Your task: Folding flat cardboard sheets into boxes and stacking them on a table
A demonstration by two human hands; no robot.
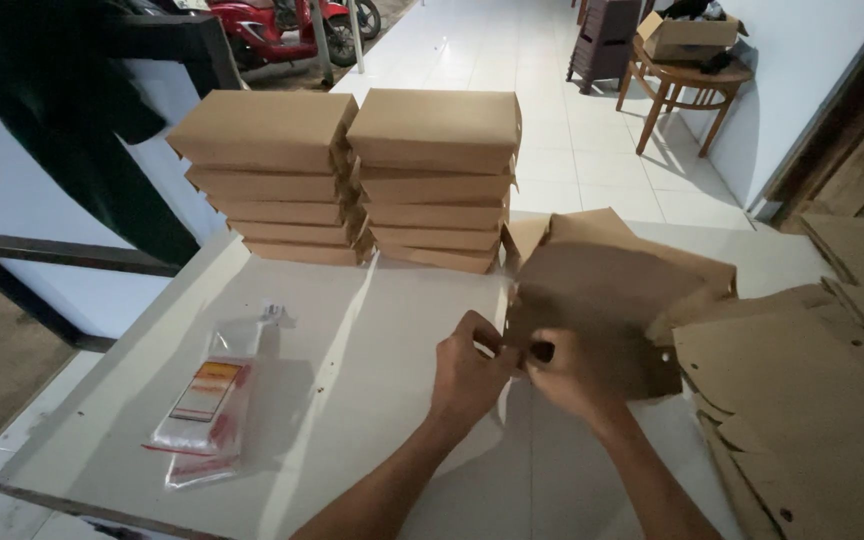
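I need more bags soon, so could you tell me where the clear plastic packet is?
The clear plastic packet lies on the white table, left of the left hand.

The scene is dim near the camera and bright farther off: daylight falls on the white tiled floor (542, 90) beyond, leaving pale glare there. The white tabletop (352, 400) catches a soft sheen, with a narrow bright streak across it. The flat cardboard sheets (812, 400) at right sit in deep shadow. Both hands look slightly motion-blurred. Straight lines bow near the edges, showing wide-angle distortion.
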